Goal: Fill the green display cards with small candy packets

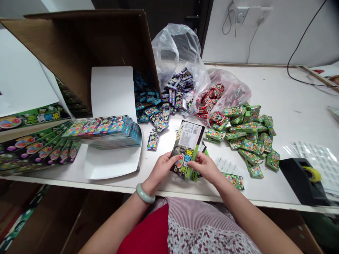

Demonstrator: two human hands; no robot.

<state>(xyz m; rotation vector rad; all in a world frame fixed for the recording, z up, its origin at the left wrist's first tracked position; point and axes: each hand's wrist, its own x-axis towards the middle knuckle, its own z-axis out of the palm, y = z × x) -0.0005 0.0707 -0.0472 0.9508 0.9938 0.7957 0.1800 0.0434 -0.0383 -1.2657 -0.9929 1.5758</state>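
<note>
Between my two hands is a black and green printed candy packet [184, 150], with a white label and barcode at its far end. My left hand [162, 167] pinches its left edge between thumb and fingers. On the opposite edge my right hand [205, 165] grips it, the thumb lying over the front. Under the packet, partly hidden, lie more black and green pieces. To the right of my right hand is a small green candy box [233, 180] beside clear stickers [225, 165]. A single purple candy box [153, 141] lies left of the packet.
Loose green boxes [251, 141] heap on the right, near red boxes in a pinkish bag [235, 86]. Purple boxes [180, 88] spill from a clear bag [182, 38]. A cardboard carton [106, 35], a white tray [111, 165] with stacked boxes and a tape dispenser [302, 180] flank the space.
</note>
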